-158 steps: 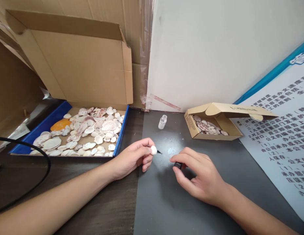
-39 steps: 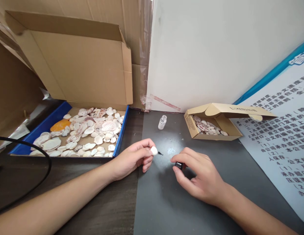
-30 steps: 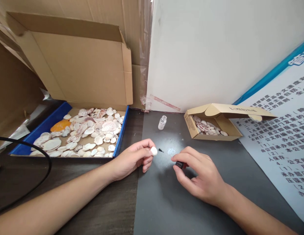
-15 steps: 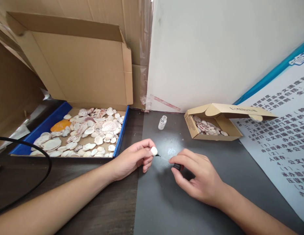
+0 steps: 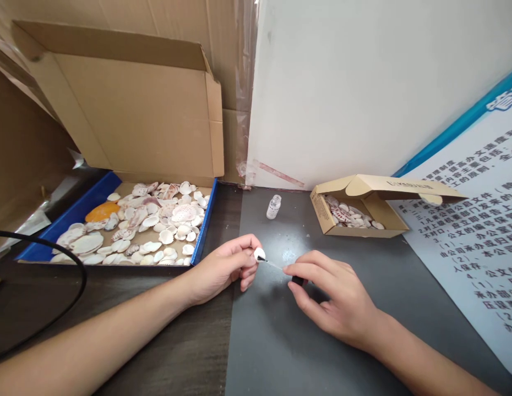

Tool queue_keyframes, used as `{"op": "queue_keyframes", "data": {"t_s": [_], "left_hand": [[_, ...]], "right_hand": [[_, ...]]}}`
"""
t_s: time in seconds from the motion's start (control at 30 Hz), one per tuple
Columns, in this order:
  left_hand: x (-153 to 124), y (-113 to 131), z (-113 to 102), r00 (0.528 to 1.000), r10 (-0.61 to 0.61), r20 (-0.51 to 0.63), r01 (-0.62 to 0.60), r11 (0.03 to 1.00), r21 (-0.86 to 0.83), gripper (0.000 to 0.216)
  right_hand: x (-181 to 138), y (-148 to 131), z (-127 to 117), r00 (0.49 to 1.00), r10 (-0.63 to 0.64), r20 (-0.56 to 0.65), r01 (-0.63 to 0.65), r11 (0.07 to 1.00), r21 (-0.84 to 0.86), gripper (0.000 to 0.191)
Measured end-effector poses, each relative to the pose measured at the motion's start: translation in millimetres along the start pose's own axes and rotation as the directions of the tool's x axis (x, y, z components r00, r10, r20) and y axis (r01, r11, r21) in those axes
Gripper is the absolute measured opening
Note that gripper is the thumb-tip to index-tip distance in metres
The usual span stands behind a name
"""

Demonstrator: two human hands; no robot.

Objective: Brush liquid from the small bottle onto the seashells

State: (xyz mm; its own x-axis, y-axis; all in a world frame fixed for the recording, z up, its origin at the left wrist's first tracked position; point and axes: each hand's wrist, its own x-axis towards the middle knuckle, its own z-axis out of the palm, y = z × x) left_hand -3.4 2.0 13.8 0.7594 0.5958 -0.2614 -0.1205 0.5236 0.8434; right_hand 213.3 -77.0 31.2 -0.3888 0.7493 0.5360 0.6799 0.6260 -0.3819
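Head: right fingers [image 5: 312, 270] arched around cap [image 5: 297, 280]

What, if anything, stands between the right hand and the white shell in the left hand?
Nothing visible blocks the right hand from the white shell in the left hand; only the brush held by its black cap spans the gap.

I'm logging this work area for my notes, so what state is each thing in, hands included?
Left hand: closed on a white shell
White shell: held
Right hand: closed on a black cap
Black cap: off the bottle, held
Brush: tip over the white shell, apparently touching
Bottle: standing, uncapped
Large box: open, shells inside
Small box: flap partly raised, shells inside
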Motion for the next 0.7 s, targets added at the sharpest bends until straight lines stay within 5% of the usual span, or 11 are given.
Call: {"op": "queue_keyframes", "data": {"t_s": [0.7], "left_hand": [[1.3, -0.8, -1.1, 1.000, -0.006, 0.001, 0.006, 1.000, 0.009, 0.011]], "right_hand": [[0.6, -1.2, -1.2, 0.999, 0.027, -0.018, -0.027, 1.000, 0.002, 0.012]]}}
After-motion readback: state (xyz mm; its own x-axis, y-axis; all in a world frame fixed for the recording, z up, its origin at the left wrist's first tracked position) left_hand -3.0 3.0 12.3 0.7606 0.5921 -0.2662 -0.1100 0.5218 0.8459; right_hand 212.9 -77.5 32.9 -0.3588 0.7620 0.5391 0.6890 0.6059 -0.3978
